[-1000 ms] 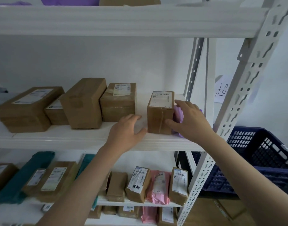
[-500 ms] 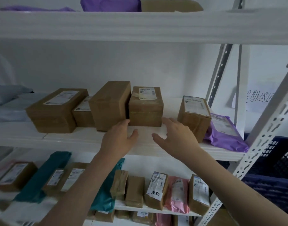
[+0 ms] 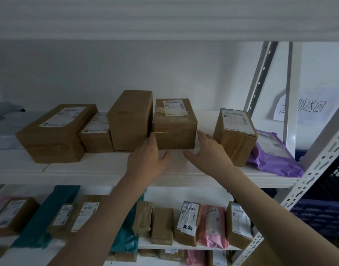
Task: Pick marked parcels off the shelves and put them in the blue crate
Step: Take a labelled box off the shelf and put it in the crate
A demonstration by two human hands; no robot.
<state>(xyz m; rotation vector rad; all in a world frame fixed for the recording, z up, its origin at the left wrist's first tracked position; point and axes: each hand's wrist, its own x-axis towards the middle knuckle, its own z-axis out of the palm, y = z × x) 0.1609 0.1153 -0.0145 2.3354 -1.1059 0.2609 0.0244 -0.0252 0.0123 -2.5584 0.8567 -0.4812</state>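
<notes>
The dark blue slatted plastic crate [image 3: 335, 191] is cut off by the right edge and screened by the white perforated steel upright [image 3: 306, 181], label print on the brown cardboard boxes [image 3: 175, 123] is too blurred to be read.

Body in view: two arms only, coming in from the bottom edge of the frame.

Left hand [image 3: 148, 162]: bare, no glove, no ring, no watch or strap at the wrist. Forearm bare all the way down to the frame edge, no sleeve or cuff showing.

Right hand [image 3: 210, 150]: same, bare with nothing worn on fingers or wrist. Forearm bare down to the lower right corner, no sleeve edge visible.

No markings, tape or bands on either arm. Nails too small and dim to tell. Nothing else of the person shows.
</notes>
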